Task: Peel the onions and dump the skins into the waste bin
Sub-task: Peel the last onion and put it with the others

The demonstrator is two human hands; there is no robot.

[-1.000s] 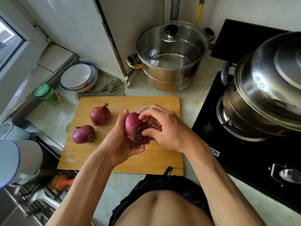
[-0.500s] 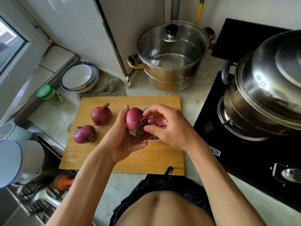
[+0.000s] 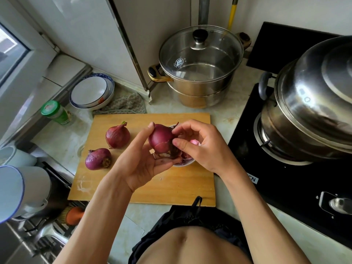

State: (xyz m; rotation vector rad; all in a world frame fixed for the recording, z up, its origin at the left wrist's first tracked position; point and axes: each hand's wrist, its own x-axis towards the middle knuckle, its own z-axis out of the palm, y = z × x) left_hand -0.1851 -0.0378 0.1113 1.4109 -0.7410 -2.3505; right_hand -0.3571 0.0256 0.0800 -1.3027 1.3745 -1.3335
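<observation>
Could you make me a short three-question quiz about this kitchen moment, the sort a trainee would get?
1. How many onions lie untouched on the cutting board?
2. True or false: the left hand holds the held onion above the small white bowl.
3. What is the right hand doing? A) lifting the glass lid B) picking at the onion's skin C) turning the stove knob

Key: 1) two: the back onion and the front onion. 2) true. 3) B.
</observation>
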